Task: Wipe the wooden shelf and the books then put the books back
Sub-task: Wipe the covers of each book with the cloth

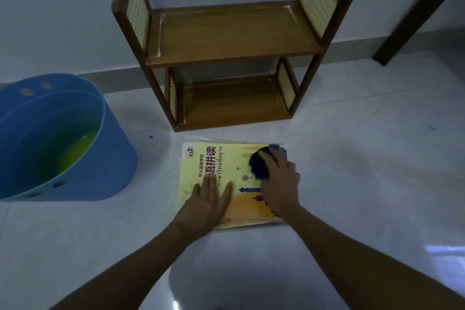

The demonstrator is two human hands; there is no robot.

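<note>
Flat left hand [210,199] steadies book [226,158]; right hand [279,184] presses cloth [259,165].

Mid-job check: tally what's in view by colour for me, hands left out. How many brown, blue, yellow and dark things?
Brown: 1, the wooden shelf
Blue: 1, the bucket
Yellow: 1, the top book of the stack; those beneath can't be counted
Dark: 1, the cloth under the right hand
Total: 4
</note>
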